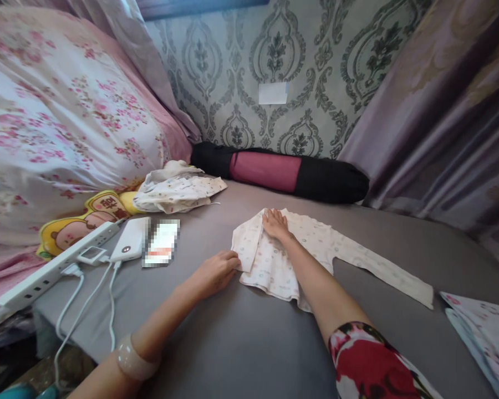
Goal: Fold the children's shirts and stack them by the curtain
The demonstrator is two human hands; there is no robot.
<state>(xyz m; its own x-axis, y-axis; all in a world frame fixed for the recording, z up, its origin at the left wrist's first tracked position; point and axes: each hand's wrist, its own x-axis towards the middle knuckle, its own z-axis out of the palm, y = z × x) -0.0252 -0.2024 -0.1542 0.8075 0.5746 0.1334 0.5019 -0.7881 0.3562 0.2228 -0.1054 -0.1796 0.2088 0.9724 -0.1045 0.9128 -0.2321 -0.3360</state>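
Observation:
A small white long-sleeved shirt (311, 233) with a faint print lies on the grey surface. Its left side is folded inward over the body, while the sleeve on the right stretches out flat. My left hand (218, 271) has its fingers pinched on the shirt's folded edge at the lower left. Near the collar, my right hand (275, 224) lies flat on the cloth with its fingers extended, pressing on the fold. A pale bangle (135, 357) circles my left wrist.
Crumpled printed clothes (178, 188) lie at the back left. A white power bank (131, 238), a power strip (62, 266) with cables and a blurred phone-like item (162, 244) are on the left. A black and red bolster-shaped bag (266, 170) lies along the wall. Folded clothes (486, 332) sit at the right.

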